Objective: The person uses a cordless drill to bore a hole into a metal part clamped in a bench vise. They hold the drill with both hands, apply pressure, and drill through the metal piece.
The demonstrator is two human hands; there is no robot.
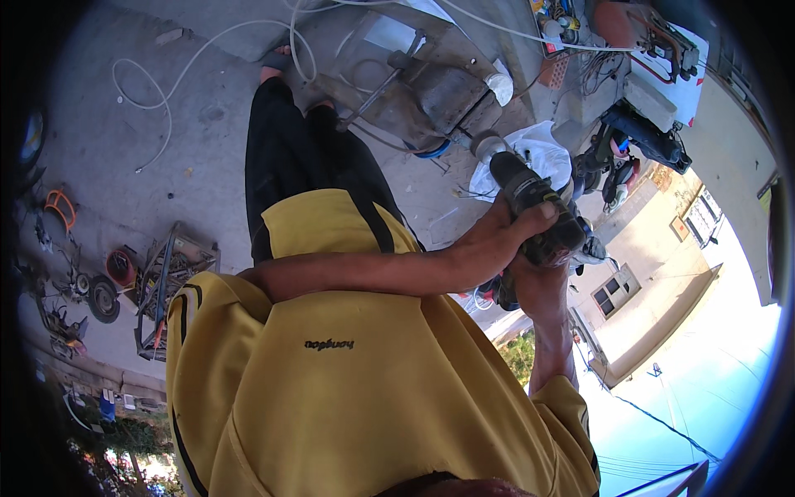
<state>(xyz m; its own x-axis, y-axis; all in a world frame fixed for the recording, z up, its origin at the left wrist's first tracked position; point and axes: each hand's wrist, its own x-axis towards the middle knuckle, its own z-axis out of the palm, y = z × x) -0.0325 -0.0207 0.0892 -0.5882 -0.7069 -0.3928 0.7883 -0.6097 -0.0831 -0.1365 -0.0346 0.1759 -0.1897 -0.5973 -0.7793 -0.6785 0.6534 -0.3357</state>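
Observation:
A dark cordless drill (523, 184) is held in both of my hands to the right of my body. Across my front reaches my left arm, and my left hand (515, 230) wraps round the drill with its thumb on top. Closed against the drill's rear end is my right hand (537, 283), its fingers mostly hidden. The grey chuck end (487, 146) points at a heavy metal bench vise (447, 93), close to its jaw side. Whether the tip touches anything there is too small to tell. A long bar handle (383, 89) sticks out of the vise.
A pale hose (211, 40) loops over the concrete floor. Beside the drill lies a white bag (542, 149). Tools and a brick (553, 71) are at the upper right. A metal frame (170, 282) and a small wheel (103, 298) stand at the left.

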